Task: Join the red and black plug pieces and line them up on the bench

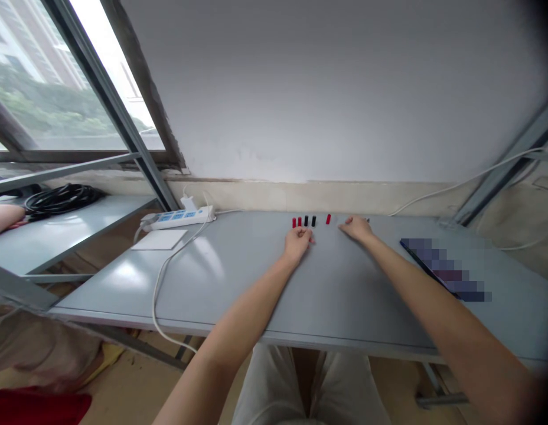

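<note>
The left hand [297, 242] rests curled on the desk [238, 283]; I cannot tell if it holds anything. Red and black pieces [303, 221] stand just beyond its knuckles. A lone red piece [328, 219] sits just left of the right hand [356, 228], which is loosely open and looks empty. Pieces this small want a light fingertip pinch.

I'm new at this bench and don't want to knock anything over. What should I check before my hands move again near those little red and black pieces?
1. Red pieces and black pieces standing in their row: ok.
2. Left hand holds nothing: cannot tell, fingers curled.
3. Right hand holds nothing: cannot tell.
4. White cable away from both hands: ok.
5. Power strip apart from the row: ok.
</note>
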A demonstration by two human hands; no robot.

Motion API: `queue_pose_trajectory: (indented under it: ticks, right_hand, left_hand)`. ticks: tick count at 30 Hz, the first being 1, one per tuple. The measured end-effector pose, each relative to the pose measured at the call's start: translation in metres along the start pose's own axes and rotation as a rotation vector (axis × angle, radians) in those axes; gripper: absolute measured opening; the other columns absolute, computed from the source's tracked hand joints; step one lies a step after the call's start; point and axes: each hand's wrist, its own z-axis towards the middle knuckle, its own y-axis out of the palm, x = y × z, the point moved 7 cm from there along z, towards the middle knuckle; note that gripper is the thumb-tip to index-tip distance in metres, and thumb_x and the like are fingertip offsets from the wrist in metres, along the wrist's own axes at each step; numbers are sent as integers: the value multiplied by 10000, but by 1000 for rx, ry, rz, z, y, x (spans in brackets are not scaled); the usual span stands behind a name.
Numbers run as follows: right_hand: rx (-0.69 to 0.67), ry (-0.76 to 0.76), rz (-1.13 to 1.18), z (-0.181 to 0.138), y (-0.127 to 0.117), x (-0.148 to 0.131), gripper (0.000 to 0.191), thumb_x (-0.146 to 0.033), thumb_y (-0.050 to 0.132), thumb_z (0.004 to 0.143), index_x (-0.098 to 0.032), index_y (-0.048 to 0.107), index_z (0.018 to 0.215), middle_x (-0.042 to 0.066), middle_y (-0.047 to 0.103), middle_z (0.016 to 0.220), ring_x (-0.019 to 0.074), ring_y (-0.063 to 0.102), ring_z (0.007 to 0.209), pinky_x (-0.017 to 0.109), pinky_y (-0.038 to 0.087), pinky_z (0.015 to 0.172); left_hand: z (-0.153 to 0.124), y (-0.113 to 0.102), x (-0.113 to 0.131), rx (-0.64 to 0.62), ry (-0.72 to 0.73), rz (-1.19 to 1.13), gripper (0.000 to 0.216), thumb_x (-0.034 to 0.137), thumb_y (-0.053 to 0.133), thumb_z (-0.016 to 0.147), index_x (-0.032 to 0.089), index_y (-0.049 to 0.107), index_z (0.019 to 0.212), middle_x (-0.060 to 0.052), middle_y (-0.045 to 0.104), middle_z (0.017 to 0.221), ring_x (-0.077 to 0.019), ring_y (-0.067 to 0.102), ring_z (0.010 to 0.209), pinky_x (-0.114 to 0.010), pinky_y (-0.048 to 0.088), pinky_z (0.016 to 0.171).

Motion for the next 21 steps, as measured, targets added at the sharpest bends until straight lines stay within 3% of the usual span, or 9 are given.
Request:
queue_pose_trajectory:
  ticks: [4, 8, 15, 21]
  right_hand:
    - [-7, 26, 71, 7, 13, 1, 395, -486, 660, 634, -189, 604, 889, 124, 641, 987, 251, 591, 920, 322, 436, 754]
    - [-22, 24, 99, 11, 23, -14, 453, -534, 672, 613, -189, 614, 900, 120, 643, 1012, 254, 591, 944, 325, 435, 777]
    - [9, 13, 66, 9, 25, -32, 347, -474, 634, 688, -180, 637, 872, 120, 660, 954, 245, 601, 901, 345, 431, 771]
    - [-1, -43, 73, 6, 25, -33, 215, -330, 571, 766, -161, 648, 874, 118, 666, 926, 216, 607, 888, 310, 428, 753]
  left_hand:
    - [-1, -1, 2, 2, 7, 3, 125, 160, 488, 803, 150, 538, 688, 13, 556, 539, -56, 410, 429, -192, 337, 474]
    - [-1, -1, 2, 1, 7, 8, 124, 159, 500, 795, 153, 532, 675, 13, 551, 538, -64, 428, 440, -197, 350, 477]
    - [0, -2, 1, 0, 5, 16, 130, 160, 501, 794, 153, 540, 671, 3, 562, 554, -62, 431, 449, -190, 355, 469]
    - [1, -2, 1, 9, 13, 21, 139, 180, 502, 794, 153, 542, 664, -6, 563, 564, -64, 439, 467, -182, 353, 465]
